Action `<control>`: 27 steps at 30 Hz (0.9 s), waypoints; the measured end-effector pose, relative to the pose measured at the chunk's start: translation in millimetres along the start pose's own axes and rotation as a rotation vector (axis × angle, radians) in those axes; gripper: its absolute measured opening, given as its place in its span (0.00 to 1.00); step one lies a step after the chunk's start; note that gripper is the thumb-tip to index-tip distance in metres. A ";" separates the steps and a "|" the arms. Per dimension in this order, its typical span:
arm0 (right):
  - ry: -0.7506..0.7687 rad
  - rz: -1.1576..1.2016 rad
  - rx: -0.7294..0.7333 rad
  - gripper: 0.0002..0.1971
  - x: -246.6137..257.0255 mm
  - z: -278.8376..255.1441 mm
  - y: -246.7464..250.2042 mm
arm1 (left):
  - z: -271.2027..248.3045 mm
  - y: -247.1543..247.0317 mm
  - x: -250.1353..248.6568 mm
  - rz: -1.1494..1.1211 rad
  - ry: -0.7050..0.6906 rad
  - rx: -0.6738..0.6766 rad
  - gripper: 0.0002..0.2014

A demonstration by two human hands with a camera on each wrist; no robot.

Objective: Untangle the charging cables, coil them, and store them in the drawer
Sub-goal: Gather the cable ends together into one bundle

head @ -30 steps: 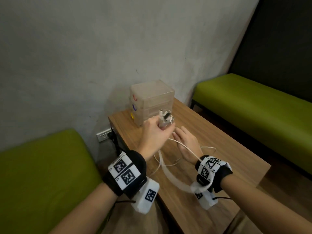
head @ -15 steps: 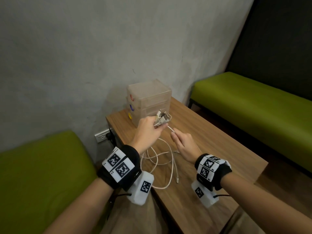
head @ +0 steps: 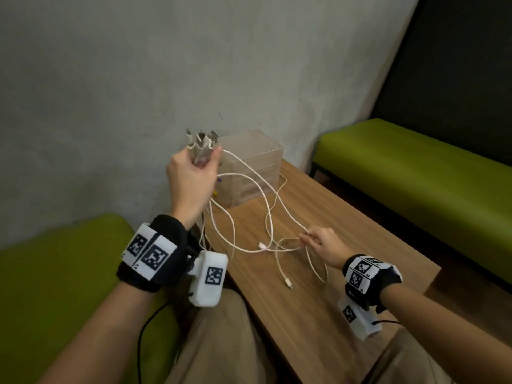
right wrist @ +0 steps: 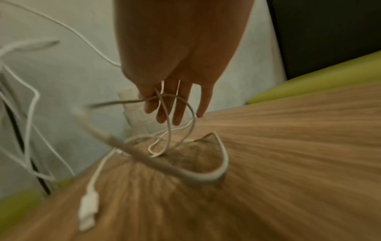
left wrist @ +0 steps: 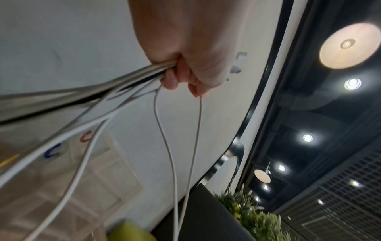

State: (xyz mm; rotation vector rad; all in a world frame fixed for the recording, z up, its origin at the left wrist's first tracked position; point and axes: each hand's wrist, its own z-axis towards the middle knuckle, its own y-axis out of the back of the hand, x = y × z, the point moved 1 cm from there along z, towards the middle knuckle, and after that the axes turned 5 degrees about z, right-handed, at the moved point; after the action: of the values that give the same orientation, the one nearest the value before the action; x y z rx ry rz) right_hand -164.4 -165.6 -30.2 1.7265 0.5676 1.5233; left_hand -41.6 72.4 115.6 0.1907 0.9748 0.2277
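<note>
Several white charging cables [head: 267, 220] hang in loops from my left hand [head: 205, 159], which is raised above the table and grips their bundled plug ends [head: 201, 144]. In the left wrist view the cables [left wrist: 123, 81] fan out from the fist [left wrist: 181, 76]. My right hand [head: 307, 238], low over the wooden table [head: 332, 300], pinches two strands between thumb and fingers [right wrist: 163, 104]. Loose loops and a white plug [head: 288, 282] [right wrist: 88, 210] lie on the table. The clear drawer unit [head: 257, 159] [left wrist: 92, 171] stands shut at the far corner.
Green benches sit to the left [head: 55, 273] and right [head: 429, 176] of the table. A grey wall [head: 138, 79] rises right behind the drawer unit. My knees are at the table's near edge. A thin black wire [head: 144, 328] runs from the left wrist camera.
My left hand has lifted the plug bundle well above the table. My right hand has slid back along the strands toward me, so the cables are now drawn out into long loops.
</note>
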 end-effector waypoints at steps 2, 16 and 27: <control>-0.030 -0.062 0.033 0.13 -9.4 -1.4 -1.6 | 9.1 7.9 -3.5 -0.010 -0.019 -0.060 0.12; 0.177 -0.077 -0.092 0.15 35.8 3.4 -5.1 | -28.0 -16.9 -5.8 -0.062 -0.083 0.156 0.07; 0.352 -0.200 -0.208 0.24 56.1 4.3 -10.3 | -74.6 -75.3 5.7 -0.191 0.326 0.470 0.11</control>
State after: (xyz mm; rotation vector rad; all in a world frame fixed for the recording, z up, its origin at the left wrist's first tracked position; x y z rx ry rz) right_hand -147.9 -118.4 -2.5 1.2153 0.7074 1.6849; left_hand -92.8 6.0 50.5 0.4983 1.3551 -0.1567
